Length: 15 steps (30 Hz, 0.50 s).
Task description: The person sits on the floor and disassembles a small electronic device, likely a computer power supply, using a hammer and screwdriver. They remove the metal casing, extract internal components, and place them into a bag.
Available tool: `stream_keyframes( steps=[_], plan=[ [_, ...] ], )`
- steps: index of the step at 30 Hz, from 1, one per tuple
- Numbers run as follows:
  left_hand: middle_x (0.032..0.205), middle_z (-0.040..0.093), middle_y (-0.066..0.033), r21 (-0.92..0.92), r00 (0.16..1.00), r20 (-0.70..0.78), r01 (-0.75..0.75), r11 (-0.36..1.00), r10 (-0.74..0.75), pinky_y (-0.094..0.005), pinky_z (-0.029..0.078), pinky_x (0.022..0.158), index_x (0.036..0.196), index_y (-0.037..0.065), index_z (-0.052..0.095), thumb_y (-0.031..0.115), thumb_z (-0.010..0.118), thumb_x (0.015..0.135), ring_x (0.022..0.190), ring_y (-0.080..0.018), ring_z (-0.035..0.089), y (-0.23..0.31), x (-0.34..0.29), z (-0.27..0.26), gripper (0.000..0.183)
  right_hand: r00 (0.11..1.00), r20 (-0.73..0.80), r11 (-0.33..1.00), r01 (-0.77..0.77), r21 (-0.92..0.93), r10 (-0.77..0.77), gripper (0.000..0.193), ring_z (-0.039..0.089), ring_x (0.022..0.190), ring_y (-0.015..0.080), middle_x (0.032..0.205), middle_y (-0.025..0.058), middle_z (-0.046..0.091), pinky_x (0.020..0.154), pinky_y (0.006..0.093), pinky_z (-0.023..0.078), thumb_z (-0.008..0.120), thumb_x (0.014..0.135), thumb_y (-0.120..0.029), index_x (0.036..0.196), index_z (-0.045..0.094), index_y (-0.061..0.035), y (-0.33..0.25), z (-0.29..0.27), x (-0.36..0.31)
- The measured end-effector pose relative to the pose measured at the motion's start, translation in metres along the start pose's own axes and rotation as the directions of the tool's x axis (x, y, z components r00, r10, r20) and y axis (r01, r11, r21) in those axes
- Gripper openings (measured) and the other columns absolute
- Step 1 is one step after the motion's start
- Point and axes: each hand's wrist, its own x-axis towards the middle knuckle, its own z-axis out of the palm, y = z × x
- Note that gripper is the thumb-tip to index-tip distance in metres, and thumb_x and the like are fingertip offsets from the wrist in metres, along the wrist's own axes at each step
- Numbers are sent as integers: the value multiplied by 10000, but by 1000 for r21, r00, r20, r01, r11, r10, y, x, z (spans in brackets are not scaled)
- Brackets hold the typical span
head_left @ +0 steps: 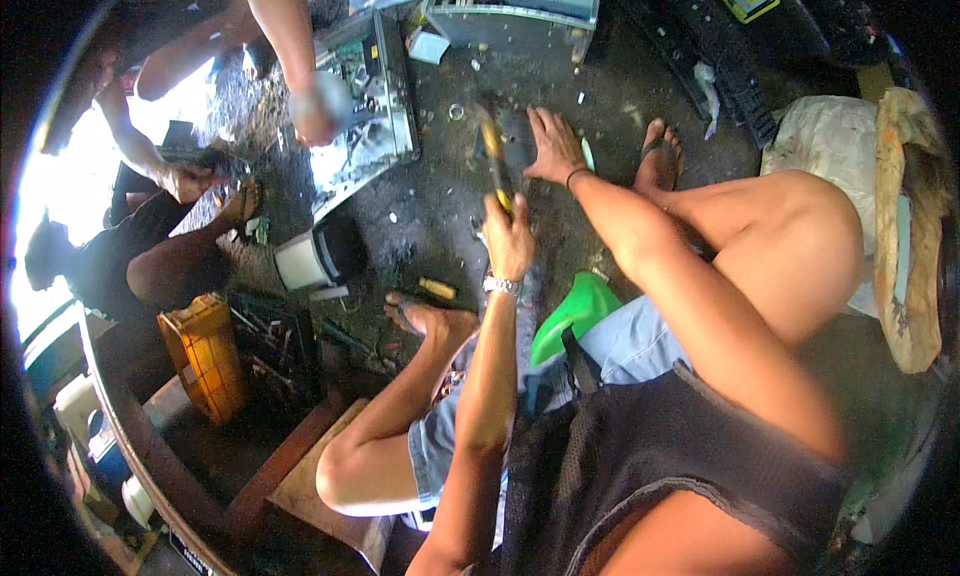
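My left hand, with a metal watch at the wrist, is wrapped round the yellow and black handle of a hammer. The hammer points away from me over the dark floor, and its head is blurred. To its right my right hand reaches low, thumb and fingers spread apart. Between that thumb and fingers lies a dark flat piece; whether the hand grips it or only touches it is not clear. A small ring-shaped bit lies left of the hammer.
A bright green plastic piece sits by my lap. Opened metal casings stand at the far side. Another person's arm reaches over a metal panel. An orange plastic case is at left, a white sack at right.
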Motion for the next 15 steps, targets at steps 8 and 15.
stream_keyframes(
  steps=[8, 15],
  plan=[
    [819, 612, -157, 90, 785, -580, -202, 975, 216, -412, 459, 596, 1179, -65, 406, 210, 630, 1027, 669, -233, 582, -22, 2, 9, 386, 999, 18, 999, 33, 13, -33, 1302, 380, 1456, 362, 1593, 171, 365, 1248, 465, 296, 997, 520, -381, 1569, 320, -9, -9, -4, 11],
    [698, 515, 18, -404, 998, -59, -13, 915, -12, -285, 389, 428, 962, 95, 484, 298, 582, 1077, 498, -84, 450, -2, -2, -32, 254, 999, 19, 999, 27, 26, -28, 1256, 411, 1418, 360, 1564, 151, 391, 1196, 433, 369, 1006, 499, -357, 1528, 374, -12, 5, -5, 12]
  ],
)
